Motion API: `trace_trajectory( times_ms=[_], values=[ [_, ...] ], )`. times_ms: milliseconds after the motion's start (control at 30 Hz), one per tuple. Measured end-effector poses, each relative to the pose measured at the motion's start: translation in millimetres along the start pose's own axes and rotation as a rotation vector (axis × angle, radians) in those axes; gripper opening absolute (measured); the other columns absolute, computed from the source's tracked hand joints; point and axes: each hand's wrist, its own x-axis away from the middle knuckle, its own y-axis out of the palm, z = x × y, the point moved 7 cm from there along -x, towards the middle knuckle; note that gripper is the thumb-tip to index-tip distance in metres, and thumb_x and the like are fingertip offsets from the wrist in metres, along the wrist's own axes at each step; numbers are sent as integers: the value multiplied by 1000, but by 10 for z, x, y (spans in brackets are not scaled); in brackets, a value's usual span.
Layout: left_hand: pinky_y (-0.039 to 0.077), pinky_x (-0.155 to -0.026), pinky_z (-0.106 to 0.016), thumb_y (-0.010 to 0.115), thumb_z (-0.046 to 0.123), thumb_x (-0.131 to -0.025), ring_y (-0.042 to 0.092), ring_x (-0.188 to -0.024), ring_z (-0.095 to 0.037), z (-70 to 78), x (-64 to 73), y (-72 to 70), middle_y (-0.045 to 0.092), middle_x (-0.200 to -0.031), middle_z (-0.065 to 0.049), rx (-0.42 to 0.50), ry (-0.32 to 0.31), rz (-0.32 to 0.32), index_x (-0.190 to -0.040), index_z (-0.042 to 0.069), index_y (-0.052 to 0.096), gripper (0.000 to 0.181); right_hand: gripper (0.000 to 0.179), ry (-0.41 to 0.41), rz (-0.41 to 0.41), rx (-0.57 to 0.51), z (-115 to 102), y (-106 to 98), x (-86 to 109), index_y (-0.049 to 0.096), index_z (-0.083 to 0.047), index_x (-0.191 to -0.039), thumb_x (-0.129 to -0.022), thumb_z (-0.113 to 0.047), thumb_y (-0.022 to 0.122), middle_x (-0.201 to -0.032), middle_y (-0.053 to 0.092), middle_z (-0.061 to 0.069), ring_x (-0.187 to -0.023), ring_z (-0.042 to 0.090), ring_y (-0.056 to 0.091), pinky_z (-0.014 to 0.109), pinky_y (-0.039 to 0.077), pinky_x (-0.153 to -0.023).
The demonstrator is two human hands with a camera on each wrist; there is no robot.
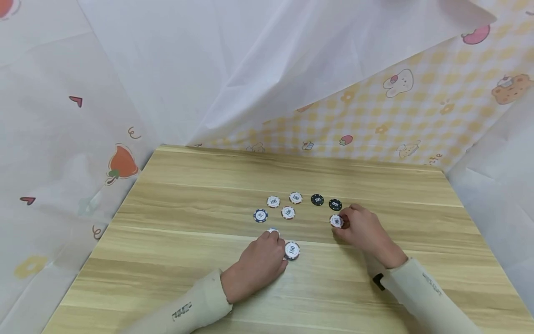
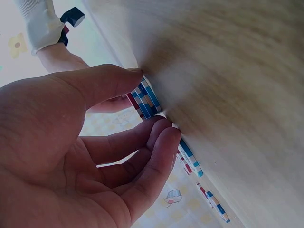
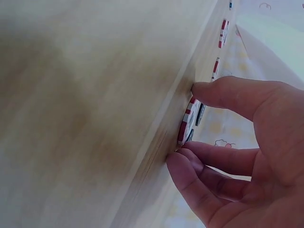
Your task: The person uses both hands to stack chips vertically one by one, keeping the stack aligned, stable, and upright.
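Low at the center of the head view, my left hand (image 1: pixel 259 262) is at a short stack of poker chips (image 1: pixel 292 250), with a white chip marked 100 on top. In the left wrist view the thumb and fingertips pinch the stack's blue, white and red edges (image 2: pixel 146 100). Just beyond those fingers a blue-edged chip (image 1: pixel 273 230) is partly hidden. Farther right, my right hand (image 1: pixel 365 234) pinches a white poker chip with a red-striped edge (image 3: pixel 188 121) between thumb and fingers, close on the tabletop.
Beyond the hands lie two black chips (image 1: pixel 317 200), several white chips (image 1: pixel 273 202) and a blue-edged chip (image 1: pixel 260 215), spread flat. They rest on a wood-grain table (image 1: pixel 187 204). Patterned cloth (image 1: pixel 367 125) hangs behind its far edge.
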Motion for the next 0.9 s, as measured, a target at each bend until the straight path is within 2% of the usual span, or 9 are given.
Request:
trace_trajectory(
  times_ms=[633,900],
  values=[
    [59,-70,-29,81,29,-98,62,-81,-18,-1,-8,-8,70,-93,-10,3,-1,-9,-100,-1,79,31,24,15,0,5,31,10,-66,77,2,-94,-87,-17,90,-88,66,5,-77,20,62,46,58,-71],
    [59,-71,-29,81,29,-98,62,-81,-18,2,-3,-5,70,-93,-10,3,-8,-10,-100,-1,79,31,27,39,-17,-7,37,29,-81,75,2,-92,-84,-20,88,-89,66,6,-77,21,62,45,57,-71]
  ],
)
